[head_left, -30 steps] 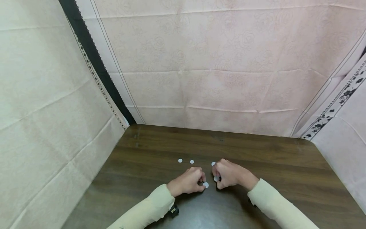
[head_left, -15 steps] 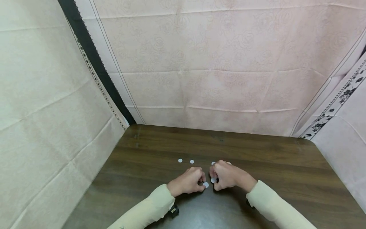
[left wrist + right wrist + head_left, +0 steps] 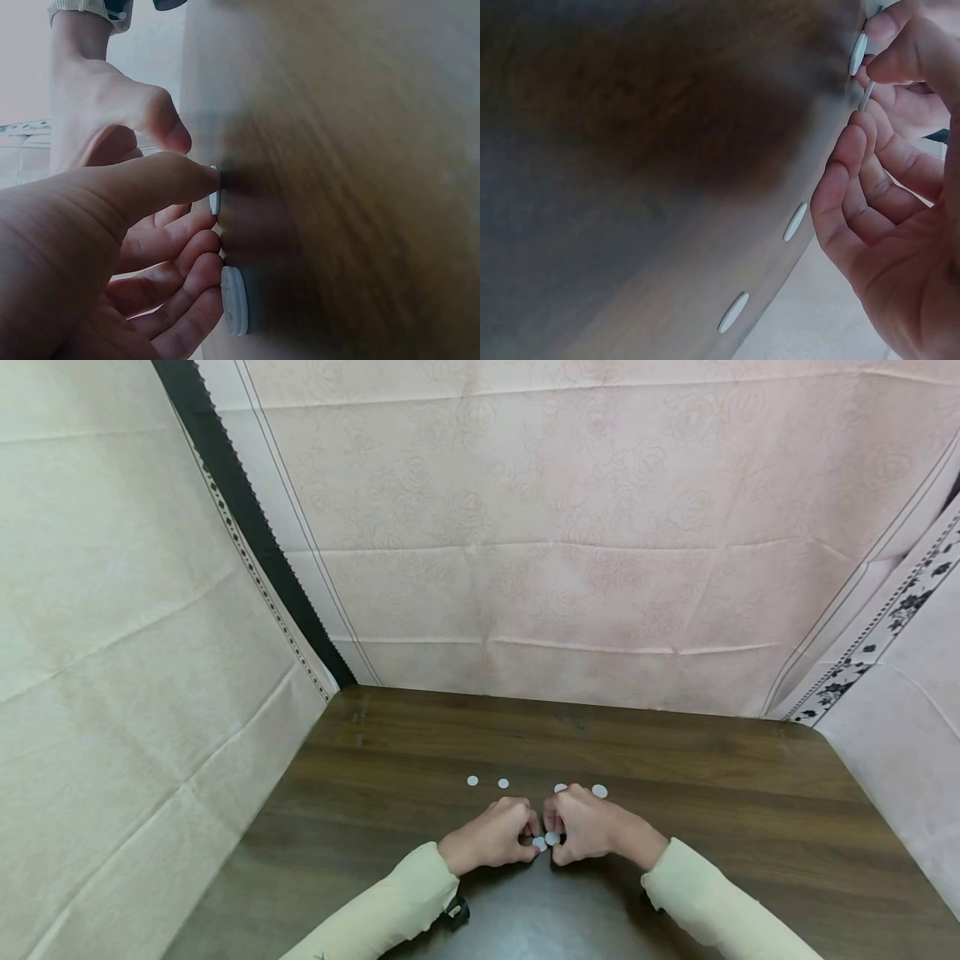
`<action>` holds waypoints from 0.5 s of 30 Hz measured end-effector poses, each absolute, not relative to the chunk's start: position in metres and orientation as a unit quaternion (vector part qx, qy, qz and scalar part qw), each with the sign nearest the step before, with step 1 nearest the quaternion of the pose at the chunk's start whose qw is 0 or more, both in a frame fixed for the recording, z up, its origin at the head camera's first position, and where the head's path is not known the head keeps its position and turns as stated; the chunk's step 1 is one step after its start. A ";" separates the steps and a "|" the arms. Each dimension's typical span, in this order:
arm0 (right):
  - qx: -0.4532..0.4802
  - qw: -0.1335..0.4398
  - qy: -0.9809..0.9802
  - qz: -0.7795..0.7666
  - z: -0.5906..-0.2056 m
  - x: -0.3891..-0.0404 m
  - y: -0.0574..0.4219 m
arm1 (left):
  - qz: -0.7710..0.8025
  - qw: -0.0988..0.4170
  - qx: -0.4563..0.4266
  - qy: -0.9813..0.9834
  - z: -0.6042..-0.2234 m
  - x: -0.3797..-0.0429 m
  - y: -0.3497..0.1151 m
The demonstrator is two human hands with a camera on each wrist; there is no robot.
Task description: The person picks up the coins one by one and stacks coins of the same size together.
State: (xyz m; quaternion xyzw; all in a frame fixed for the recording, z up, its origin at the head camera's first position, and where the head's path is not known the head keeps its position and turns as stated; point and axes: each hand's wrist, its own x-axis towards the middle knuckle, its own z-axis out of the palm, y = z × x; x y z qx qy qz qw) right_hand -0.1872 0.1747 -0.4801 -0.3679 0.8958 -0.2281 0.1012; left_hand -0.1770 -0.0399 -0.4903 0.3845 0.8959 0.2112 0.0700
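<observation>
In the head view my left hand [image 3: 493, 833] pinches a small white disc [image 3: 540, 843] between thumb and forefinger, low over the brown tabletop. Facing it, my right hand [image 3: 592, 827] holds another white disc [image 3: 552, 838] the same way, its edge right at the first one. Seen from the right wrist, this disc [image 3: 867, 96] is tilted on edge between thumb and fingertip, while the left hand's disc [image 3: 859, 54] lies just beyond. The left wrist view shows a disc [image 3: 214, 191] between thumb and forefinger, mostly covered by the thumb.
Behind the hands several white discs lie in a row: two at left [image 3: 472, 781], [image 3: 503, 783], a partly hidden disc [image 3: 559, 788], and one past the right knuckles [image 3: 599, 791]. Patterned cloth [image 3: 585, 527] hangs behind the wooden table [image 3: 420, 735] and along both sides.
My right hand has slid left and slightly nearer with its disc, closing the gap to the left hand's disc. A back-row disc has come into view behind it. The left hand stays put.
</observation>
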 end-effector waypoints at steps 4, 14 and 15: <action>-0.361 0.100 0.899 -0.229 -0.480 -0.185 0.173 | 0.211 0.068 0.385 0.896 -0.491 -0.177 -0.040; -0.355 0.079 0.901 -0.238 -0.484 -0.181 0.168 | 0.211 0.063 0.387 0.895 -0.492 -0.177 -0.040; -0.353 0.080 0.901 -0.240 -0.485 -0.181 0.167 | 0.212 0.063 0.387 0.895 -0.492 -0.177 -0.040</action>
